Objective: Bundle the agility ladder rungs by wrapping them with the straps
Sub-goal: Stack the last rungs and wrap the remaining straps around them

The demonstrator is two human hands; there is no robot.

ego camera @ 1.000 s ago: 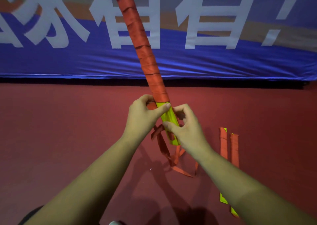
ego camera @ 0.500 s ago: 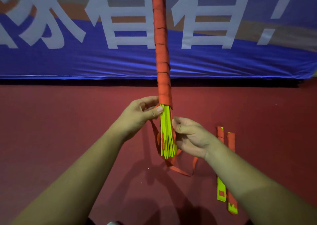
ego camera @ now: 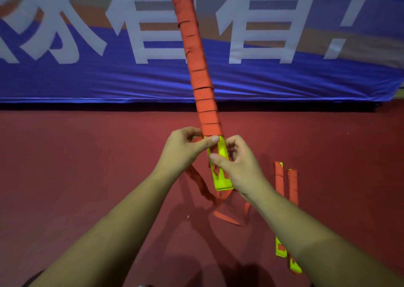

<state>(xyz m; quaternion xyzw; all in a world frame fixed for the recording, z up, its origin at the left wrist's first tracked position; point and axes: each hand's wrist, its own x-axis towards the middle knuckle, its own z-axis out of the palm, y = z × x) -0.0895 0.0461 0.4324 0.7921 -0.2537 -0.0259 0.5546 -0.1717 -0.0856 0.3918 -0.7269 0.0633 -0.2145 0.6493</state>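
The rung bundle has rotated flat-face up; left hand clamps it at the strap edge, right hand regrips the bare end; wrapping nearly done.

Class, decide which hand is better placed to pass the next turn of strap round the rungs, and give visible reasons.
Probably the left hand: it sits at the edge of the wrapped strap, and the loose strap hangs just below it. The right hand grips the bare yellow rungs, steadying them.
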